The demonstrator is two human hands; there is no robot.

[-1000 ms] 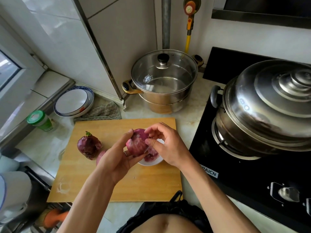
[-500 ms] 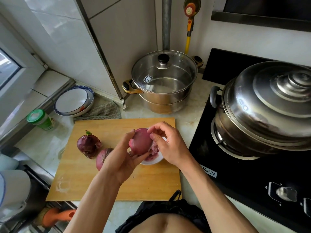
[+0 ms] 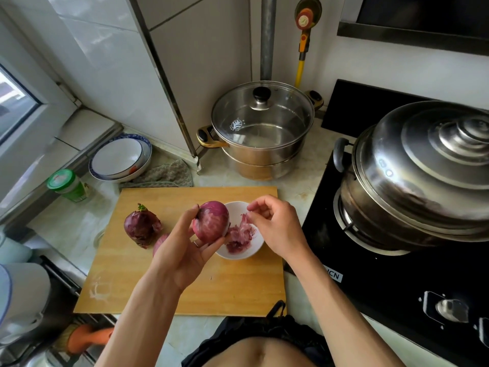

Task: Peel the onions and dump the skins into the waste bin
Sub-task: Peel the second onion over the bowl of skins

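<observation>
Left hand [image 3: 185, 250] grips the part-peeled onion [image 3: 211, 221] between thumb and fingers, held above the cutting board [image 3: 132, 274] at the near-left rim of the white bowl [image 3: 251, 250]. Change since half a second ago: the right hand [image 3: 275, 229], then against the onion, now sits apart to its right over the bowl, fingertips pinched together; a thin skin strip [image 3: 244, 221] hangs below them, but contact is hard to confirm. Onion skins [image 3: 239, 235] lie heaped in the bowl. Onion count: three, namely one held, one dark unpeeled onion [image 3: 142, 225] with a green sprout on the board's left, and one onion [image 3: 160, 243] mostly hidden behind the left wrist. Far left of the board: green-capped jar [image 3: 66, 182], stacked plates [image 3: 119, 158], a knitted cloth [image 3: 169, 172]. Beyond the board: glass-lidded steamer pot [image 3: 262, 133]. Right: a steel domed pot [image 3: 423, 176] on the black stove [image 3: 370, 274], cut off by the frame edge. No waste bin identifiable.
</observation>
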